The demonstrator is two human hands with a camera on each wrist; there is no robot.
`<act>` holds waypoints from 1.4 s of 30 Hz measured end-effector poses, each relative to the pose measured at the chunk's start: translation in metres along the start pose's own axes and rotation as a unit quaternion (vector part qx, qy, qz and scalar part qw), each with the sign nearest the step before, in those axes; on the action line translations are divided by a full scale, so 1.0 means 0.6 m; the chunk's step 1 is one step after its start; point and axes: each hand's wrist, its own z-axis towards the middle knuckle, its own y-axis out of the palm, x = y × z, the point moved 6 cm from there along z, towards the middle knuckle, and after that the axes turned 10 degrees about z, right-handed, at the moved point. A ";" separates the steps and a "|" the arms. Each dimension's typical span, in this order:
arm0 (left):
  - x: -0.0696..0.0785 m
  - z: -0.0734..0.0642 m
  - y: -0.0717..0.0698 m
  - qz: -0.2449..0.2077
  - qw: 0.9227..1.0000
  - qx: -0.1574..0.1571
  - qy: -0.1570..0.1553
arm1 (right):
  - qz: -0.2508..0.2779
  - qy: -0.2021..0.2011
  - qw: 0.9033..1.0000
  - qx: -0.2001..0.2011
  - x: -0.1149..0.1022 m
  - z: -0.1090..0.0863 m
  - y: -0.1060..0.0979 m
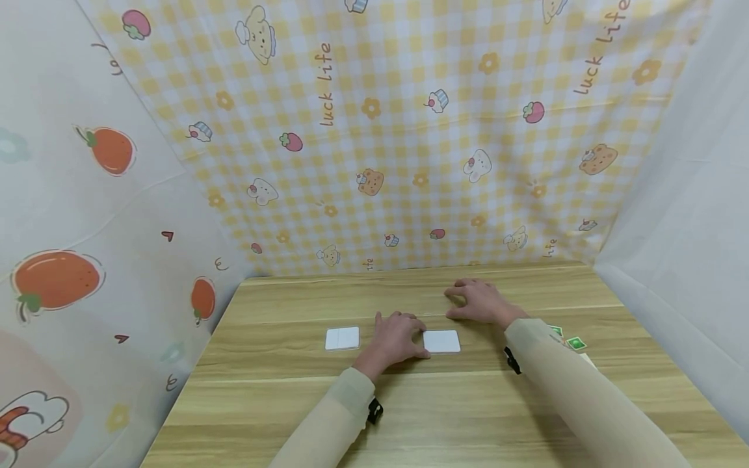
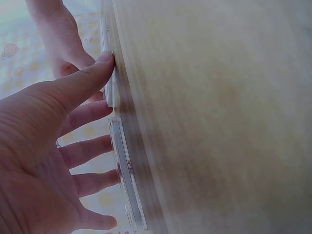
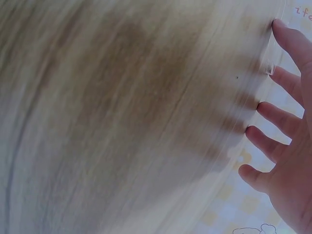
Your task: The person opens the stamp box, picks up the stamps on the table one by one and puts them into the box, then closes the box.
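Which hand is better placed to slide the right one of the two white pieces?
Likely the left hand: in the head view its thumb and index finger are at the two left corners of the white piece, while the right hand appears beyond its far edge.

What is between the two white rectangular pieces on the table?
The left hand lies between the left white piece and the right white piece, as the head view shows.

clear piece by right fingers too indistinct to tell, green card partly hidden behind sleeve
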 end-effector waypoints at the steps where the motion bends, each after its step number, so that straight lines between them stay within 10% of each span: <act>1: 0.000 0.000 0.001 0.001 1.000 -0.001 0.000 | -0.001 0.000 1.000 0.000 0.001 0.000 0.001; 42: -0.010 0.000 -0.019 -0.017 1.000 0.016 -0.010 | -0.001 0.006 1.000 0.014 -0.013 -0.006 -0.022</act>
